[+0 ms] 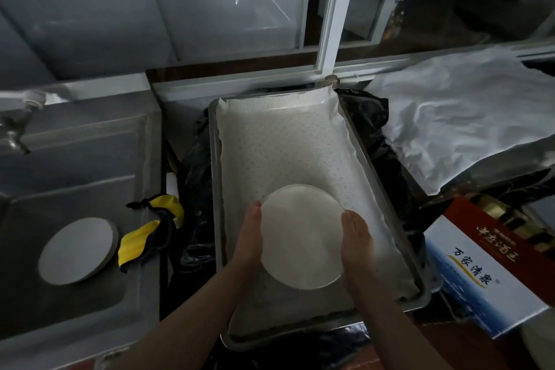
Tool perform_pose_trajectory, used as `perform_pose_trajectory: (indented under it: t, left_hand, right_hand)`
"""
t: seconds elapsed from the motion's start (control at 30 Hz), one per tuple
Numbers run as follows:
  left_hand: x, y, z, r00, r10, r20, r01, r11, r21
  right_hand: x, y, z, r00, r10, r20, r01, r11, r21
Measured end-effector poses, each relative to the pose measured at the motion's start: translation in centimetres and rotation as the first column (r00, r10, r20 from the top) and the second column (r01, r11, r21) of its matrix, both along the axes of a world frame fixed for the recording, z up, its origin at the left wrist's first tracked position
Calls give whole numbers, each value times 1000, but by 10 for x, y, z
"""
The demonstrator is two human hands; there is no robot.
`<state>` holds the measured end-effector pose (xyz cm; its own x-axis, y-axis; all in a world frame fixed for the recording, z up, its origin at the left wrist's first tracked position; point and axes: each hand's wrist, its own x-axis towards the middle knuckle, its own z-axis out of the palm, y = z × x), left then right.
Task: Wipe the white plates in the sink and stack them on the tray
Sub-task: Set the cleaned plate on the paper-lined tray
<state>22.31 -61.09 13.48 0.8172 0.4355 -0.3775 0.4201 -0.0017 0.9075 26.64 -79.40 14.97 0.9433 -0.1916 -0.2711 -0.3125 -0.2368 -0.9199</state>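
From the head view, the step in hand looks like the stacking: both hands hold a white plate (301,237) over the near half of the cloth-lined metal tray (213,159). The left hand (250,237) lies flat against the plate's left edge with straight fingers, and the right hand (357,239) does the same on the right edge, so the plate is carried between two opened palms rather than pinched. A second rim shows just behind its far edge, so it probably sits on, or just above, a plate already laid down; whether it is touching yet I cannot tell.

Another plate (78,250) lies in the sink (141,135) by its right wall, with a yellow and dark cloth (150,231) draped over the sink's right rim. The next move, as I judge it, calls for settling the held plate squarely, then reaching left for cloth and plate.

The scene is dim. Both thumbs are hidden, and the right-hand box (480,273) and crumpled white sheet (462,117) are cut off.
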Motion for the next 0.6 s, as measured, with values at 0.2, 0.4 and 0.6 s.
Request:
perform_pose_trajectory:
  t: [0.2,0.4,0.6]
  left_hand:
    - [7,0,-5,1000,-26,4,25,985,171]
    - [0,-5,9,994,9,109,-15,998,54]
    - [-2,2,12,994,-25,102,24,1000,13]
  right_hand:
    - [10,4,-7,998,8,64,-4,998,-63]
    - [6,4,-9,996,28,80,-18,992,-126]
    - [5,3,-8,993,73,89,-58,984,-170]
